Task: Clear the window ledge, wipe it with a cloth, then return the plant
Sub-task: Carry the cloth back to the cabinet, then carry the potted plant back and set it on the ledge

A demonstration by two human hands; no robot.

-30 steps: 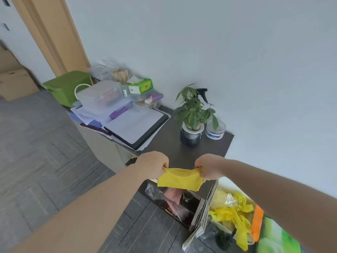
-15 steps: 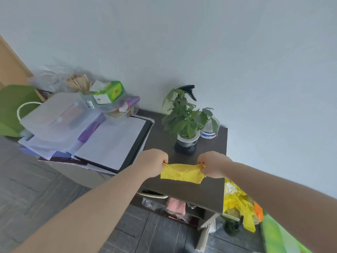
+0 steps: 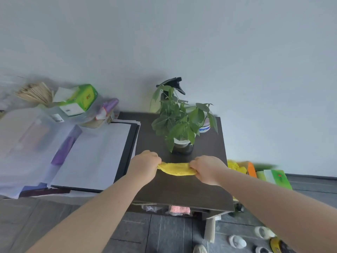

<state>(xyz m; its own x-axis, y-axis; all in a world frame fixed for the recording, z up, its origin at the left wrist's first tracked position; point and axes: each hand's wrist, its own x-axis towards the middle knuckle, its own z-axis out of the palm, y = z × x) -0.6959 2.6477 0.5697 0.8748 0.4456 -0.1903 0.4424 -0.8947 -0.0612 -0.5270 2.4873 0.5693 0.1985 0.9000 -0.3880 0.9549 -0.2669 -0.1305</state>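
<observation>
Fingers of the left hand (image 3: 145, 166) and right hand (image 3: 207, 168) pinch the two ends of the yellow cloth (image 3: 176, 168), low over the dark bench (image 3: 182, 187). Just behind it stands the plant (image 3: 177, 123). Words on the green box (image 3: 82, 99) are too blurry to read.

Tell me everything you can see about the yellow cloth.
The cloth is bright yellow with a fine woven or knit look. It is bunched into a short band, stretched sideways between the left hand and right hand, which grip its ends. It sags slightly at the middle, over the dark tabletop, in front of the plant.
</observation>
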